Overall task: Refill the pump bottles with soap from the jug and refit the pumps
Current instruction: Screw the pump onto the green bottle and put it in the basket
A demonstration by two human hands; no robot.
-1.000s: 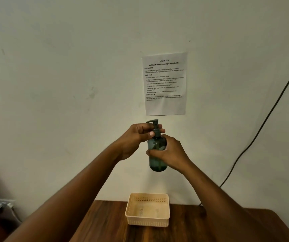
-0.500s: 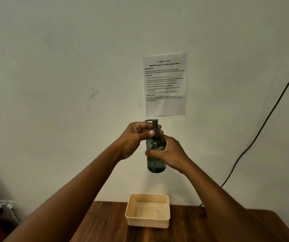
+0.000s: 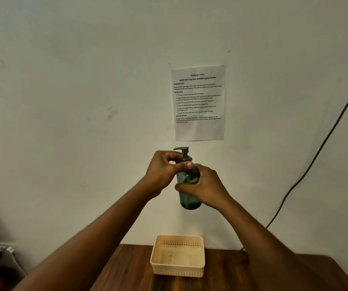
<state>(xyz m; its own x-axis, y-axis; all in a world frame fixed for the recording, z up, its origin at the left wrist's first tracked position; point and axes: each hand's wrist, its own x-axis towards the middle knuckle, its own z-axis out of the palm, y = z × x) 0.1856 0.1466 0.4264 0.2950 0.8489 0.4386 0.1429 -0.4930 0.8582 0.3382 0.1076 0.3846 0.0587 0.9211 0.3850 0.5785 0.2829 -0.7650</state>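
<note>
Hands hold a green bottle point(image 3: 190, 193) up in the air, above the basket point(image 3: 177, 255) at the table's point(image 3: 127, 267) back edge. The right hand point(image 3: 203, 189) is wrapped tight round the bottle's middle. The left hand point(image 3: 164, 172) pinches the collar of the pump point(image 3: 182, 149).

I think the pump is being twisted. Keep the bottle straight up, hold it firm, and turn only the collar.

The paper point(image 3: 198, 102) on the wall reads "TASK ID: 3791" and "Refill dish soap into multiple pump bottles". The bottle shows no label.

One pump bottle point(image 3: 190, 192), one basket point(image 3: 177, 269), one sheet point(image 3: 198, 101), two hands.
</note>
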